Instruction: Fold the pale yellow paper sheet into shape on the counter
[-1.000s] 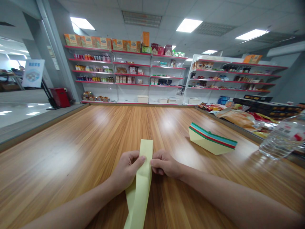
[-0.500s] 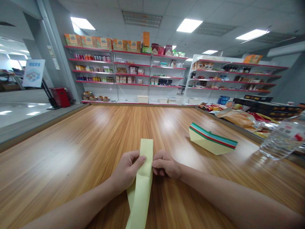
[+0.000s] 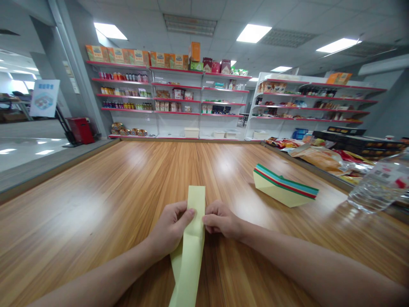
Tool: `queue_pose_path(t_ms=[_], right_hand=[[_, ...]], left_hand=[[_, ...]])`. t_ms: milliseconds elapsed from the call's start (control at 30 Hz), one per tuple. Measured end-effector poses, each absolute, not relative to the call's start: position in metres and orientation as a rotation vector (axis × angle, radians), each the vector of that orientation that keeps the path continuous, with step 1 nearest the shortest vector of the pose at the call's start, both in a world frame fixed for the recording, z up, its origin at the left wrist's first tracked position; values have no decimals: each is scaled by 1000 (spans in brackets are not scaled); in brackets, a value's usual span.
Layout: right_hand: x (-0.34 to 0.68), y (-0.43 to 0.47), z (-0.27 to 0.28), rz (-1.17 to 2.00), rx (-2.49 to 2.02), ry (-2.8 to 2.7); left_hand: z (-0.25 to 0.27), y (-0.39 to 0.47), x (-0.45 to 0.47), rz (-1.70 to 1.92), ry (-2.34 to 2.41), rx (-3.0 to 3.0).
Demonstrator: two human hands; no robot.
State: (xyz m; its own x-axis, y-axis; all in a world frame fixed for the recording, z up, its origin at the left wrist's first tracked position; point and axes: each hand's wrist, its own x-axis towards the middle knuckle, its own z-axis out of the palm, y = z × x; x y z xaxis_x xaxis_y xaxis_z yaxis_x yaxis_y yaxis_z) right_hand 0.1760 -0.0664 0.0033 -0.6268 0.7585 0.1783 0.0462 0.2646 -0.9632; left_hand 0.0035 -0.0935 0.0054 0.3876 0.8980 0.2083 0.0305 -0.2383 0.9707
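Note:
A pale yellow strip of folded paper (image 3: 193, 251) runs from the bottom edge of the view up between my hands, its far end squared off. My left hand (image 3: 171, 226) grips its left side, with the thumb lying on top and the other fingers underneath. On the opposite edge, my right hand (image 3: 222, 219) pinches the paper between thumb and curled fingers. A looser flap of the paper shows beneath on the left. To the right on the table rests a folded paper boat (image 3: 284, 187), pale yellow with green, blue, white and red stripes along its top.
The wooden table (image 3: 96, 213) has a raised rim. A clear plastic bottle (image 3: 373, 187) stands at the right, near snack packets (image 3: 319, 157) and stacked black boxes (image 3: 358, 140). Stocked shelves (image 3: 179, 89) line the back.
My right thumb and fingers have shifted slightly left and up along the paper's right edge. My left hand, the strip and the boat look the same.

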Motion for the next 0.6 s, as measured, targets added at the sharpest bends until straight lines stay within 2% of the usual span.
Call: queue_pose_path(t_ms=[600], right_hand=[[176,-65,1,1448,-713,-1802]], left_hand=[[5,-94,6,1033,877,1620]])
